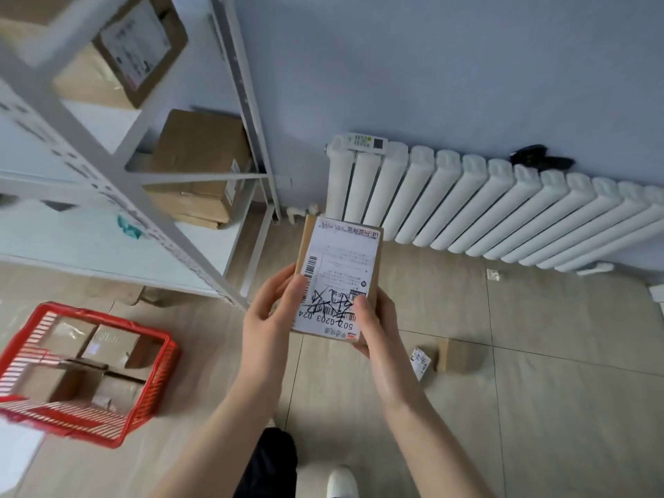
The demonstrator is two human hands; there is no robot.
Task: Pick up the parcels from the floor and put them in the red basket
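Left hand and right hand grip one labelled parcel — red basket holds several cardboard boxes

Wall: plain, pale blue-grey.
Floor: large beige tiles, thin dark joints.
Shelving unit: white perforated metal uprights and white shelves, at left by the wall, with cardboard boxes on several levels.
Radiator: white, column type, low along the wall. A white remote control and a dark object lie on top.

cam 1 | head-worn, wide-angle | faces forward-down at floor | left hand, right hand close | rim seemingly blurred
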